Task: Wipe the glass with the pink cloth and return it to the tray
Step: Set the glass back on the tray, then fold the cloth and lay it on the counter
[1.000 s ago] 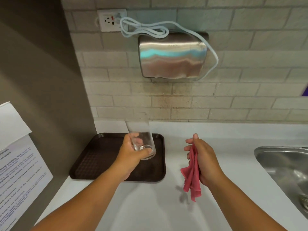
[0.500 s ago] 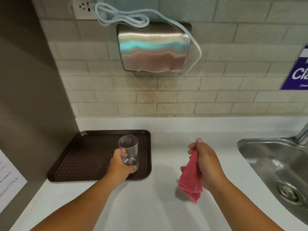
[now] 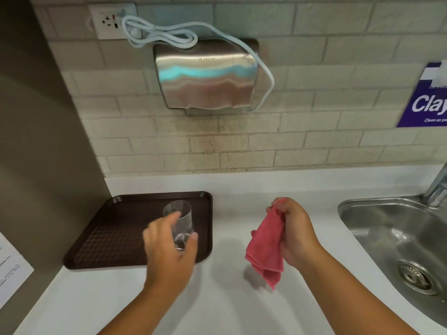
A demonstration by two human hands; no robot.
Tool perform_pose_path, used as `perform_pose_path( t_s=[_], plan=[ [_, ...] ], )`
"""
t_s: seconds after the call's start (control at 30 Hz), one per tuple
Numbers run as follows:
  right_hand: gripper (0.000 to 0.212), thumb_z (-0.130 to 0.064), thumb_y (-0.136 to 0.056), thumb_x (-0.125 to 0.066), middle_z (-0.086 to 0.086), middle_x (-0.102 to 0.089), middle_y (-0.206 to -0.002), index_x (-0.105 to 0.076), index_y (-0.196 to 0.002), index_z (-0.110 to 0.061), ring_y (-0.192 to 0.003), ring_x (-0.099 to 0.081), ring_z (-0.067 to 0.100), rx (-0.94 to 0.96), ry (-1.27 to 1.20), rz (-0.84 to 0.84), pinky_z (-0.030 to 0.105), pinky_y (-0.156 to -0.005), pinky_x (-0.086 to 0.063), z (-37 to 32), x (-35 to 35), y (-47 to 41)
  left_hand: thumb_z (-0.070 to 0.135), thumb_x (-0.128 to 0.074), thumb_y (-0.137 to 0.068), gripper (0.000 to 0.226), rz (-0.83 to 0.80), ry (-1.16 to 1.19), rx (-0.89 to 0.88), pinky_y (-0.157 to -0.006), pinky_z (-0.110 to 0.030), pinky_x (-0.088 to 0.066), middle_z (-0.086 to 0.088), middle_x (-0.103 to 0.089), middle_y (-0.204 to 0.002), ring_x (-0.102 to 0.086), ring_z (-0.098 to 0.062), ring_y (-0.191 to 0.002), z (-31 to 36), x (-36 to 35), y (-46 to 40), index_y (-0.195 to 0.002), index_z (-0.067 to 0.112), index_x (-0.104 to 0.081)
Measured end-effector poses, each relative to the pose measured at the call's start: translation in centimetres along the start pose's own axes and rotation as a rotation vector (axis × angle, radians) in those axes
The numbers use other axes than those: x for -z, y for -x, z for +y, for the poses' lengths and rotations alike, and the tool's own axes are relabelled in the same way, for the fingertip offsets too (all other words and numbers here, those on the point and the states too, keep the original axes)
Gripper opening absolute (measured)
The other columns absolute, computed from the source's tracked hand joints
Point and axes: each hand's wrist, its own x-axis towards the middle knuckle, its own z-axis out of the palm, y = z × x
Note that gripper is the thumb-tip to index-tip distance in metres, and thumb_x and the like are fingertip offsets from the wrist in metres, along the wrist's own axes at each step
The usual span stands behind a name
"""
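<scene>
The white tabletop (image 3: 217, 298) runs wide in front of you, a steel sink (image 3: 396, 240) set into its right end and a steel hand dryer (image 3: 205, 76) on the tiled wall above. The dark brown tray (image 3: 116, 228) sits against the left wall.

On the tray's right half stands the glass (image 3: 180, 223), upright with its long axis vertical and its mouth up; its base appears to rest on the tray floor. Your left hand (image 3: 169, 252) is right at it: thumb on the right side near the base, fingers curled at the left wall, the grasp looking loose rather than tight. From the glass, that hand lies straight toward you, so the coming release looks like a plain pull back, and I judge any sideways drag would tip the glass.

Your right hand (image 3: 295, 235) is well apart, out over bare tabletop, pinching the pink cloth (image 3: 266, 247) at its top so it hangs down.

Half a second ago your left hand wrapped the lower glass closely; now the fingers have slackened and the view has swung slightly right. A second ago the glass was tilted in the air above the tray.
</scene>
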Motion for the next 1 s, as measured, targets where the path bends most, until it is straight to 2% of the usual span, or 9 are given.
perform_pose_path(
  t_s=[0.1,0.17,0.23,0.37,0.47,0.6,0.77,0.93,1.0],
  plan=[
    [0.022,-0.005,-0.087,-0.045,0.000,-0.061,-0.064,-0.060,-0.075,-0.014,-0.053,-0.061,0.026,0.039,-0.033,-0.072,0.065,-0.082,-0.058,-0.8,-0.6,0.7,0.038,-0.072,-0.094,0.027,-0.383,0.089,-0.059,-0.099,-0.041,-0.054,0.012,-0.064,-0.117,-0.052,0.002,-0.112,3.9,-0.2,1.7,-0.119,0.042,-0.066],
    [0.021,0.000,-0.087,-0.040,0.004,-0.063,-0.072,-0.059,-0.087,-0.011,-0.055,-0.067,0.029,0.084,0.050,-0.101,0.067,-0.085,-0.058,-1.3,-1.2,1.4,0.042,-0.076,-0.093,0.044,-0.630,0.200,0.032,-0.110,-0.032,-0.051,0.019,-0.059,-0.133,-0.054,0.006,-0.128,6.2,-0.2,2.0,-0.129,0.056,-0.054],
    [0.021,0.000,-0.087,-0.040,0.008,-0.061,-0.080,-0.057,-0.093,-0.011,-0.066,-0.065,0.031,0.145,0.163,-0.112,0.058,-0.085,-0.060,-2.0,-1.8,2.0,0.055,-0.080,-0.081,0.065,-0.693,0.287,0.109,-0.113,-0.031,-0.049,0.019,-0.058,-0.142,-0.053,0.005,-0.133,8.3,-0.2,1.2,-0.138,0.053,-0.049],
    [0.017,-0.011,-0.082,-0.048,0.008,-0.052,-0.091,-0.054,-0.098,-0.013,-0.077,-0.048,0.022,0.280,0.369,-0.159,0.034,-0.065,-0.042,-3.9,-2.7,3.3,0.045,-0.085,-0.074,0.035,-0.640,0.354,0.113,-0.098,-0.053,-0.060,0.003,-0.079,-0.101,-0.074,-0.023,-0.098,12.0,0.2,-1.2,-0.102,0.030,-0.071],
    [0.010,-0.008,-0.088,-0.052,0.002,-0.054,-0.082,-0.054,-0.093,-0.017,-0.072,-0.048,0.017,0.381,0.445,-0.223,0.029,-0.062,-0.040,-5.9,-3.3,4.1,0.017,-0.082,-0.092,0.015,-0.519,0.350,0.126,-0.091,-0.057,-0.059,-0.010,-0.077,-0.086,-0.069,-0.022,-0.081,13.4,1.4,-3.6,-0.084,0.019,-0.069],
    [0.017,-0.007,-0.096,-0.064,-0.001,-0.058,-0.083,-0.056,-0.089,-0.020,-0.077,-0.054,0.016,0.601,0.608,-0.220,0.036,-0.072,-0.045,-8.7,-4.1,4.5,0.023,-0.075,-0.100,0.012,-0.443,0.162,0.003,-0.091,-0.054,-0.064,-0.010,-0.082,-0.090,-0.079,-0.031,-0.090,15.3,4.7,-7.5,-0.091,0.020,-0.081],
    [0.016,-0.017,-0.090,-0.077,-0.004,-0.065,-0.080,-0.063,-0.086,-0.021,-0.072,-0.060,0.010,0.785,0.745,-0.181,0.028,-0.067,-0.050,-11.2,-4.3,4.8,0.029,-0.075,-0.100,0.012,-0.400,-0.029,-0.215,-0.070,-0.033,-0.055,0.005,-0.077,-0.083,-0.069,-0.013,-0.077,17.9,7.9,-10.8,-0.089,0.028,-0.081],
    [0.015,-0.023,-0.089,-0.082,-0.004,-0.074,-0.080,-0.070,-0.089,-0.015,-0.072,-0.067,0.007,0.791,0.685,-0.194,0.020,-0.064,-0.053,-12.5,-4.3,5.5,0.022,-0.072,-0.101,0.016,-0.389,0.089,-0.201,-0.073,-0.034,-0.054,0.006,-0.073,-0.085,-0.066,-0.014,-0.078,19.8,9.7,-13.0,-0.086,0.020,-0.076],
    [0.011,-0.020,-0.091,-0.080,-0.004,-0.074,-0.081,-0.071,-0.091,-0.014,-0.073,-0.068,0.006,0.801,0.629,-0.195,0.020,-0.066,-0.054,-13.0,-4.9,5.9,0.020,-0.070,-0.103,0.016,-0.371,0.140,-0.188,-0.060,-0.032,-0.054,0.003,-0.068,-0.081,-0.066,-0.010,-0.061,20.2,10.2,-13.5,-0.087,0.018,-0.074]
  ],
)
